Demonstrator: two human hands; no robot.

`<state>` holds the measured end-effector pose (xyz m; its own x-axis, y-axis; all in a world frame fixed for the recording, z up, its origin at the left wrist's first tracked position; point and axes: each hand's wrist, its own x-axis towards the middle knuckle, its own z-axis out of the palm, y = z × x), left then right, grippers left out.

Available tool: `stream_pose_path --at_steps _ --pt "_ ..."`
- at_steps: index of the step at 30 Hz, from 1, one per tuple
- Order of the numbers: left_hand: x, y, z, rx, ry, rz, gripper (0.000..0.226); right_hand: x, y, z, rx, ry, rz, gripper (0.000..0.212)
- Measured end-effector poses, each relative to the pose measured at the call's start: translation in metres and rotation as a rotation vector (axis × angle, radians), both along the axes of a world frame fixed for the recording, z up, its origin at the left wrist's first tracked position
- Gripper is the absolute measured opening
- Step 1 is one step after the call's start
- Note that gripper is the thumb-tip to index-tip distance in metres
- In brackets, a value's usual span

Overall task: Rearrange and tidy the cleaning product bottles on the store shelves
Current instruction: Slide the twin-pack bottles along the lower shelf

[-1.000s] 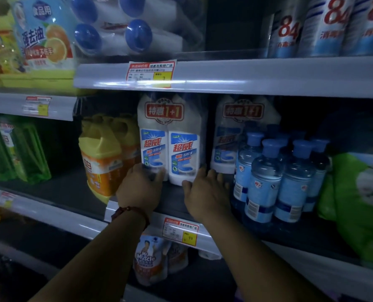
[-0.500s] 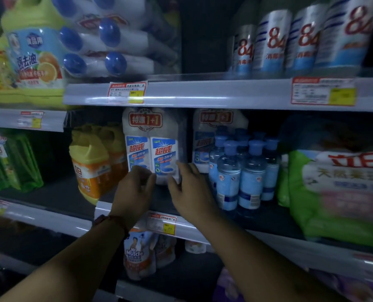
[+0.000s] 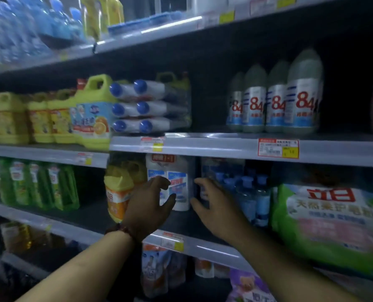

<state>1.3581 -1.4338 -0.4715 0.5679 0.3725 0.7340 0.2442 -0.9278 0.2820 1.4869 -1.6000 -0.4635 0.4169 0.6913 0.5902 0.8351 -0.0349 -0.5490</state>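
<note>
Your left hand (image 3: pixel 148 205) and right hand (image 3: pixel 218 212), fingers spread wide and holding nothing, flank the white bottle twin-pack (image 3: pixel 180 171) just behind the front edge of the shelf (image 3: pixel 203 245), probably to square it between the yellow jug (image 3: pixel 117 192) and the blue bottles (image 3: pixel 246 192).

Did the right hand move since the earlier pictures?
Yes. Against the shelf-edge price tag, the right hand shifted rightward, off the white twin pack toward the blue bottles.
</note>
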Motion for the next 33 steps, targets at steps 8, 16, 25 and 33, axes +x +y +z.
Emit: stream_pose_path --at_steps 8,16,25,33 --pt "-0.065 0.02 0.119 0.153 -0.076 0.116 0.023 -0.026 0.02 0.122 0.08 -0.217 0.105 0.028" --pt "-0.074 0.076 0.205 0.098 -0.209 0.207 0.029 -0.004 0.072 0.206 0.194 -0.257 0.036 0.025" --pt "-0.058 0.118 0.249 0.065 0.073 0.236 0.032 0.039 0.127 0.243 0.074 -0.375 -0.075 0.05" --pt "-0.044 0.128 0.263 -0.074 0.096 0.243 0.016 0.045 0.153 0.268 -0.218 -0.428 -0.037 0.048"
